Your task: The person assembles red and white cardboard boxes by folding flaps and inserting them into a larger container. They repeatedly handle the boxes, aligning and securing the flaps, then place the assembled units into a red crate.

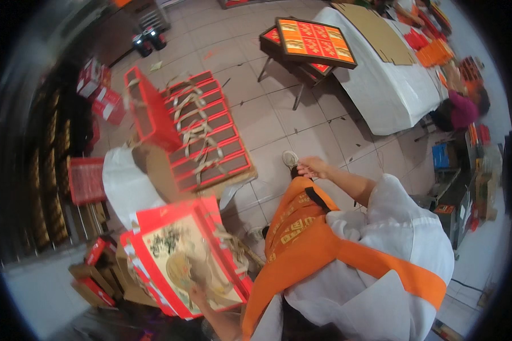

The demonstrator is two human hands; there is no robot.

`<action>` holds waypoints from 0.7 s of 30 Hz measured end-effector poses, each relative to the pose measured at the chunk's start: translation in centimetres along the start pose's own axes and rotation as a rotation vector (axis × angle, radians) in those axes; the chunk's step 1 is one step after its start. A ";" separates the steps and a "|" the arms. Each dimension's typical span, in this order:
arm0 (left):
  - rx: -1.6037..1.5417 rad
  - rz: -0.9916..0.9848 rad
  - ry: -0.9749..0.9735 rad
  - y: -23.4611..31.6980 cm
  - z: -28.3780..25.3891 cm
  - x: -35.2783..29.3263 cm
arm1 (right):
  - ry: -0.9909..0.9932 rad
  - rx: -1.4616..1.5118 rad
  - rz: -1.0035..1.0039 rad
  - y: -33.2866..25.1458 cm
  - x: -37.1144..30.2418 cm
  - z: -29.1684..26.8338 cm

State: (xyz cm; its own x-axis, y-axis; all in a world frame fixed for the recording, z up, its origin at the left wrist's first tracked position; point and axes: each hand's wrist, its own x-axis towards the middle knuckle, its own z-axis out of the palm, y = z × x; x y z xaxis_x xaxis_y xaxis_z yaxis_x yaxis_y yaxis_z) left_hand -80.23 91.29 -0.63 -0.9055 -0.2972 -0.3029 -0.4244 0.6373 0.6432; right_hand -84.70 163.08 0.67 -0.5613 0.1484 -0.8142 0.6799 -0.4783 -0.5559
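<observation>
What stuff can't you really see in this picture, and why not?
All in the head view:
Left hand: blurred, so its grip on the picture-covered red package is unclear.
Space under the white table cover: hidden by that cover.
Insides of the ribboned red packages: hidden by their sides.
Dark rack: dim and blurred.

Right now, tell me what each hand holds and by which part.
The right hand seems empty. The left hand is at the printed face of a red-edged bag; whether it grips or only touches cannot be told.
</observation>
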 end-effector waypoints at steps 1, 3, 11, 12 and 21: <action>0.133 0.047 0.117 2.0 0.0 -0.6 | 0.011 0.199 0.051 -2.2 1.3 -3.2; 0.206 0.011 0.464 7.6 1.2 -1.7 | 0.032 0.478 -0.042 -7.5 4.9 -9.0; -0.044 0.087 0.124 33.1 22.2 -4.5 | 0.245 1.162 -0.461 -30.9 25.4 -24.4; -0.018 0.158 0.057 35.3 24.8 -4.9 | 0.303 1.210 -0.416 -32.7 27.4 -25.2; 0.026 0.078 -0.049 45.6 30.3 -5.9 | 0.354 1.288 -0.281 -36.9 31.6 -28.0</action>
State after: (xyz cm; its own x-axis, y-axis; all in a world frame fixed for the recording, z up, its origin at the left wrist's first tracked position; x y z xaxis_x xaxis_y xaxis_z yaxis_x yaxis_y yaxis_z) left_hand -94.19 143.68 9.18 -0.9343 -0.2115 -0.2870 -0.3520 0.6754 0.6480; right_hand -114.24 209.66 -9.23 -0.3242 0.4926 -0.8076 -0.4628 -0.8271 -0.3188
